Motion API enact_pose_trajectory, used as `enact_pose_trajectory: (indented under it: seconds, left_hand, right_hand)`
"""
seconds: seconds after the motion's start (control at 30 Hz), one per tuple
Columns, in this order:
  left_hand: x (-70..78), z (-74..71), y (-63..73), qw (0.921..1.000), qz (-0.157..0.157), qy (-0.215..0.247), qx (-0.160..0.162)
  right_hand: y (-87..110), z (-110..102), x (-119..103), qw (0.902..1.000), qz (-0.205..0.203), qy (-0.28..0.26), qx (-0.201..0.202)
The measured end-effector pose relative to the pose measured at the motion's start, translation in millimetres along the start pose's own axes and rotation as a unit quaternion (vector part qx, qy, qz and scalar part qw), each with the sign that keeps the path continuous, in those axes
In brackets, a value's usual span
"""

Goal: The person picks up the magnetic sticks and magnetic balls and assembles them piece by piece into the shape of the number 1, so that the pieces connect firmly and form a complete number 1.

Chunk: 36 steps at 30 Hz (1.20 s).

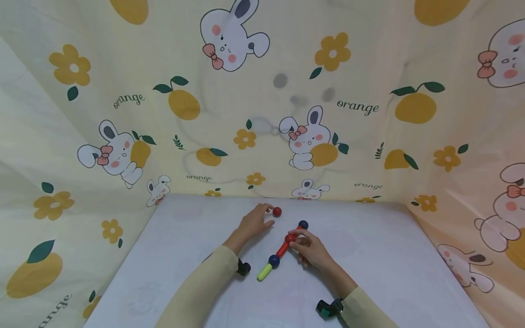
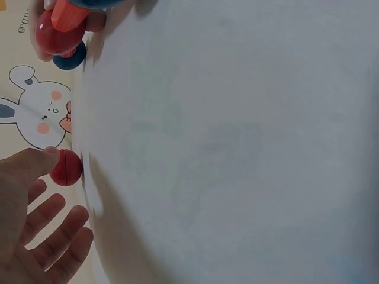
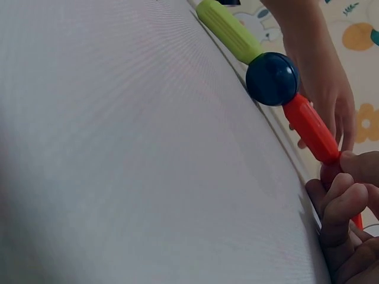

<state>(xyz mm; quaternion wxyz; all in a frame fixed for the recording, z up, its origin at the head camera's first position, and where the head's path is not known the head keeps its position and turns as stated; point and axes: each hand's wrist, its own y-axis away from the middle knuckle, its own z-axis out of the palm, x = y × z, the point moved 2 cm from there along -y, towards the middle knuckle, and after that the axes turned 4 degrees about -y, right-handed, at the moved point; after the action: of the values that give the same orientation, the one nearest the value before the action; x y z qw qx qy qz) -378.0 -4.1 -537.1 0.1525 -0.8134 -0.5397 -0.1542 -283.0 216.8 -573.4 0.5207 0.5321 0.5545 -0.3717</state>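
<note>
A chain of rods and balls lies slantwise on the table. From its near end come a lime-green rod [image 1: 264, 272], a blue ball [image 1: 274, 260], a red rod [image 1: 282, 249], a red ball [image 1: 290, 238], another red rod and a far blue ball [image 1: 303, 224]. My right hand [image 1: 313, 249] pinches the chain's red ball between thumb and fingers; in the right wrist view the fingers partly hide that ball. My left hand [image 1: 253, 224] reaches toward a loose red ball [image 1: 277, 212] with loosely spread fingers. In the left wrist view the thumb overlaps this ball's edge [image 2: 66, 167]; contact is unclear.
The white table [image 1: 361, 255] meets a patterned cloth backdrop [image 1: 262, 91] at its back edge; the cloth also hangs along both sides. Dark wrist devices [image 1: 329, 309] sit on both forearms, beside beige sleeves [image 1: 205, 282].
</note>
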Motion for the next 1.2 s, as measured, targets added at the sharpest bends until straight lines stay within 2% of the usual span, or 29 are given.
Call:
enact_pose_trajectory:
  seconds: [0.27, 0.7, 0.97, 1.2]
  left_hand:
    - [2.6, 3.0, -14.2, 0.9994, 0.001, -0.029, -0.02]
    - [2.3, 11.4, -24.0, 0.9952, 0.027, -0.079, -0.05]
    - [3.8, 14.0, -26.2, 0.9948, 0.019, -0.086, -0.051]
    - [5.9, 14.3, -27.2, 0.9965, 0.011, -0.079, -0.024]
  right_hand:
    - [1.9, -0.6, -1.0, 1.0, 0.0, -0.002, 0.002]
    - [2.8, 2.0, -0.8, 0.9999, 0.0, -0.013, -0.005]
    - [1.8, 2.3, 0.7, 0.9999, -0.008, -0.006, -0.009]
    - [1.6, -0.1, -0.9, 0.9998, -0.015, 0.0, -0.01]
